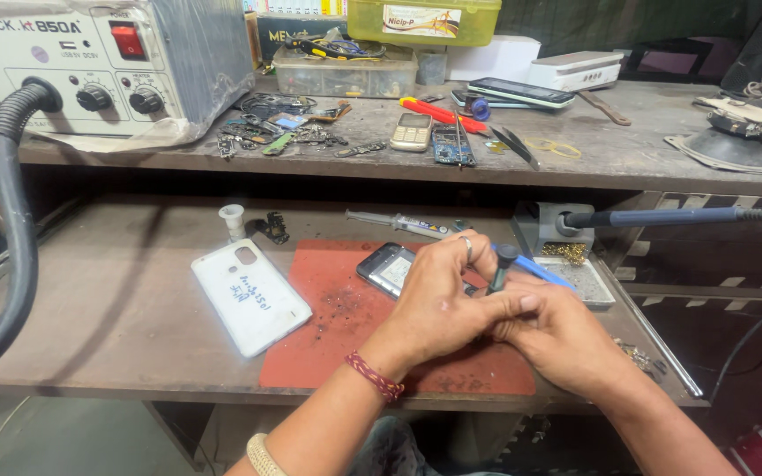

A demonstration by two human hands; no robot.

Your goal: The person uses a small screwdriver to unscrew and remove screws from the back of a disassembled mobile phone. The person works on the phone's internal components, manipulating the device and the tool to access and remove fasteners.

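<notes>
Red rubber mat (337, 344) lies under both hands on the lower counter (108, 326). Left hand (438, 304) is curled down over a small dark phone (387, 267), pinning it to the mat; the phone's screen end pokes out just beyond the knuckles. Right hand (557, 335) pinches a small screwdriver (502, 267) w/ dark cap, held near upright, tip hidden behind the left fingers. Looks like the screw-working step on the phone's back. Next move prob. calls for keeping the driver square to the screw & the phone pinned flat; can't tell if the tip is seated. White phone cover (250, 297) sits well apart to the left of the left hand, open mat between. Right of the right hand it's tight: soldering iron (654, 217) in its stand (540, 227), a grey tray (586, 280) just beyond, & the counter's front-right edge close by.
</notes>
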